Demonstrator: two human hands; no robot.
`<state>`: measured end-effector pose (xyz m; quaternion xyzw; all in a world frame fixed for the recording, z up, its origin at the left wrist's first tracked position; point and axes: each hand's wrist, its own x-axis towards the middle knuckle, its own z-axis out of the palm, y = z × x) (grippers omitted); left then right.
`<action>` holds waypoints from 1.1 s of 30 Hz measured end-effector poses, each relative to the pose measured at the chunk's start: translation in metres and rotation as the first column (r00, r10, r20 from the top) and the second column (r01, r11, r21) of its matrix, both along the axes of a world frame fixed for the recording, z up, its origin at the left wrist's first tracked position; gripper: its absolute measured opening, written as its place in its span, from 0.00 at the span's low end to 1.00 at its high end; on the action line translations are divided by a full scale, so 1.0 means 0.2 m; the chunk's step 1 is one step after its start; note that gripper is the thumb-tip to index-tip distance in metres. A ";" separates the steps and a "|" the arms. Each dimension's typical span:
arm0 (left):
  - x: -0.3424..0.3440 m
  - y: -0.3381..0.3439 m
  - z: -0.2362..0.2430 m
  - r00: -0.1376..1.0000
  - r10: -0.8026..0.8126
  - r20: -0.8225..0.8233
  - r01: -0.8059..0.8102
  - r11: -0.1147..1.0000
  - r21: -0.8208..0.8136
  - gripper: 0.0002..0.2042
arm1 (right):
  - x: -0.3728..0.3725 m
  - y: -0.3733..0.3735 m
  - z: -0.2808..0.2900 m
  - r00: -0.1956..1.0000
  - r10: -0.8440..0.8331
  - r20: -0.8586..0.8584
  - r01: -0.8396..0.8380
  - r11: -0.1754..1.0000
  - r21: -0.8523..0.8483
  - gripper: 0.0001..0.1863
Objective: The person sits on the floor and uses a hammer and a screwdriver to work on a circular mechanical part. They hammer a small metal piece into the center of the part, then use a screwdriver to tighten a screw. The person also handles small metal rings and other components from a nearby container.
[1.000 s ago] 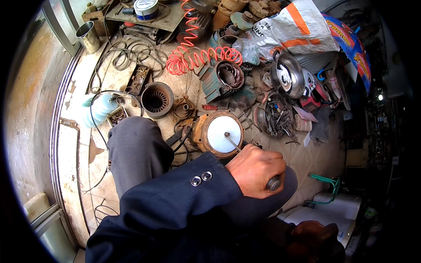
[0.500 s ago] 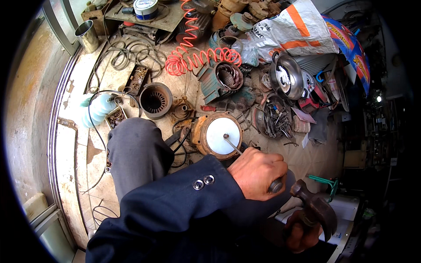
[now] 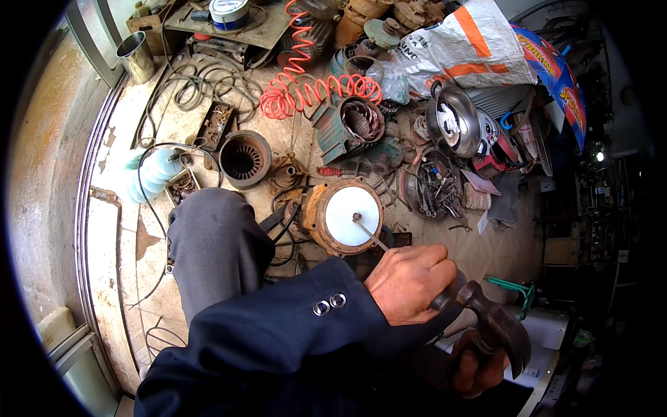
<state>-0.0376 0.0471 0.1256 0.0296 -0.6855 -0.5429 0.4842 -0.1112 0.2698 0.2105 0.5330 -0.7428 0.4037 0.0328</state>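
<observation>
My left hand (image 3: 410,283) is closed round a screwdriver (image 3: 372,237), whose thin metal shaft slants up and to the left. Its tip rests at the small rusty centre of a white disc (image 3: 344,208), set in the round end of a rusty orange motor housing (image 3: 317,214). My right hand (image 3: 478,367), partly in shadow at the lower right, grips a claw hammer (image 3: 497,320). The hammer's striking face is at the butt end of the screwdriver; whether they touch I cannot tell. Most of the hammer's handle is hidden.
Beyond the housing lie a green motor casing (image 3: 338,132), a grey cylindrical stator (image 3: 245,160) and a coiled red air hose (image 3: 283,102). A steel pan (image 3: 455,124) and a pile of small metal parts (image 3: 439,184) lie to the right. My bent knee (image 3: 219,229) is at the left.
The hammer head has come slightly left and up, closing the gap to the screwdriver's butt. My left hand has shifted a little downward, with the tip still on the disc's centre.
</observation>
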 end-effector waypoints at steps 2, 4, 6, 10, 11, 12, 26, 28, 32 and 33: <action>-0.01 0.00 0.01 1.000 0.008 0.003 -0.008 1.000 -0.006 0.14 | 0.01 0.03 -0.02 0.997 -0.056 0.043 0.058 0.997 -0.046 0.28; -0.04 0.00 0.02 0.999 0.028 0.020 -0.028 1.000 0.001 0.13 | 0.03 0.02 -0.03 0.998 -0.058 0.002 0.058 0.997 -0.059 0.28; -0.05 0.00 0.01 0.998 0.019 0.065 -0.019 1.000 0.007 0.12 | 0.06 -0.08 0.00 0.996 -0.028 -0.084 0.026 0.999 -0.029 0.29; -0.05 0.01 0.03 0.989 -0.042 0.140 0.040 0.999 0.021 0.10 | 0.12 -0.21 0.05 0.986 -0.085 -0.140 0.090 0.995 0.030 0.28; -0.03 0.00 0.03 0.990 -0.038 0.139 0.034 0.999 0.029 0.10 | 0.06 -0.12 0.06 0.995 -0.035 -0.091 0.043 0.995 0.088 0.28; -0.04 0.00 0.04 0.990 -0.045 0.132 0.041 0.999 0.036 0.10 | 0.03 -0.06 0.07 0.999 0.000 -0.042 0.006 0.990 0.141 0.28; -0.05 -0.01 0.03 0.986 -0.085 0.144 0.080 0.996 0.038 0.11 | 0.05 -0.05 -0.04 0.991 -0.134 0.031 0.135 0.991 -0.026 0.29; -0.05 -0.01 0.03 0.986 -0.086 0.144 0.081 0.996 0.039 0.11 | 0.05 -0.07 -0.02 0.997 -0.072 -0.020 0.072 0.997 0.024 0.29; -0.05 -0.01 0.03 0.986 -0.095 0.137 0.090 0.995 0.043 0.11 | -0.01 0.00 0.02 1.000 0.016 0.002 -0.016 0.993 0.114 0.30; -0.05 -0.02 0.03 0.984 -0.107 0.140 0.102 0.994 0.042 0.11 | -0.01 0.02 0.02 0.998 -0.017 0.057 0.010 0.993 0.119 0.30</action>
